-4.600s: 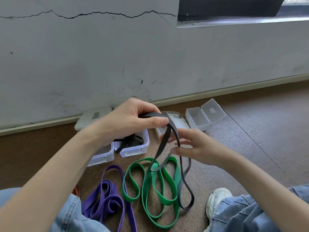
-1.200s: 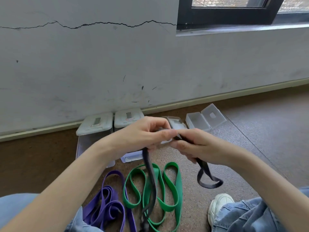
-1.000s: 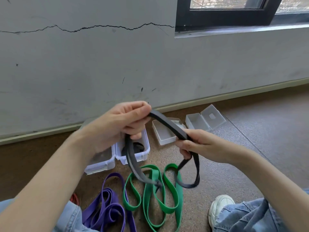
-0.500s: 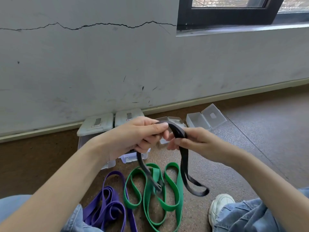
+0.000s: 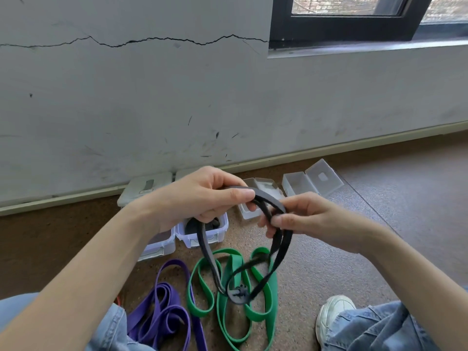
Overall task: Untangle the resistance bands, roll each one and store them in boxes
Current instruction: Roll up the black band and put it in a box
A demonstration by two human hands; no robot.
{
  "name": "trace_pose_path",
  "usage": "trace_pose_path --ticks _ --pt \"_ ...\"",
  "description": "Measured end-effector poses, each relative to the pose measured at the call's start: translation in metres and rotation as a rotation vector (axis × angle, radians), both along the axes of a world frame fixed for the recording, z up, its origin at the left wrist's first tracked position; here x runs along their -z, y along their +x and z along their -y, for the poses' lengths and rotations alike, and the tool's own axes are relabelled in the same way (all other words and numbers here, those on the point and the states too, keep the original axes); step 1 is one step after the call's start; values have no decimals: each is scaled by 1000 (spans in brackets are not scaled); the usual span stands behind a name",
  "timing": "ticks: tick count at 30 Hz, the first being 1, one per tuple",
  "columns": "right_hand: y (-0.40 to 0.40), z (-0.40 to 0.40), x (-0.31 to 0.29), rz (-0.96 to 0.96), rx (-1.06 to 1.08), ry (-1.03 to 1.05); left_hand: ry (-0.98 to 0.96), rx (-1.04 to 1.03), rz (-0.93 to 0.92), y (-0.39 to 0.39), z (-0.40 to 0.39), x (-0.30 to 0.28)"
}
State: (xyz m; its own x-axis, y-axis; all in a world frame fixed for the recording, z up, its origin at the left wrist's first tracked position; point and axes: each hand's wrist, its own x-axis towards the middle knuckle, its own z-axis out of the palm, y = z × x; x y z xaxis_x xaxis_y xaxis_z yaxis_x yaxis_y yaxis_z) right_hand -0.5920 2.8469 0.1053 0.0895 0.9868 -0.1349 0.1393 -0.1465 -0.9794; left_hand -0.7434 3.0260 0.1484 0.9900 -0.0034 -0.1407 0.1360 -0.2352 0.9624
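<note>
Black band (image 5: 274,252) up in the air between both hands, loops dangling down over the green band (image 5: 229,279) and ending in a small knotty twist near the floor. Left hand (image 5: 202,198) gripping the top of it, thumb laid flat along the strap, other fingers curled underneath. Right hand (image 5: 304,219) pinching the strands together just beside, thumb against curled fingers. Green band lying in loose wavy loops on the brown floor (image 5: 379,236), purple band (image 5: 164,312) bunched up next to it by a denim knee. Clear boxes (image 5: 205,236) just behind, one with something dark inside, probably another rolled band but hard to tell. Two smaller open boxes (image 5: 298,183) nearer the cracked wall (image 5: 152,97). White sneaker (image 5: 334,315) bottom right.
</note>
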Motion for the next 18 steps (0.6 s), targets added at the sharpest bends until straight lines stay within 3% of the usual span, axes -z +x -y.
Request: trace_pose_path --ticks 3,6,9,13,18 --pt "-8 -2 1 138 -126 -66 -87 1 43 -2 -7 -2" --pt "-8 -2 5 301 -23 -81 -27 -9 18 -7 -19 -2" --pt "-12 -5 0 287 43 -7 124 105 -89 -7 -18 7" --pt "-17 -11 -3 464 -43 -4 90 34 -76 0 -7 11" --pt "-10 -9 -1 437 -63 -7 136 8 -102 3 4 8"
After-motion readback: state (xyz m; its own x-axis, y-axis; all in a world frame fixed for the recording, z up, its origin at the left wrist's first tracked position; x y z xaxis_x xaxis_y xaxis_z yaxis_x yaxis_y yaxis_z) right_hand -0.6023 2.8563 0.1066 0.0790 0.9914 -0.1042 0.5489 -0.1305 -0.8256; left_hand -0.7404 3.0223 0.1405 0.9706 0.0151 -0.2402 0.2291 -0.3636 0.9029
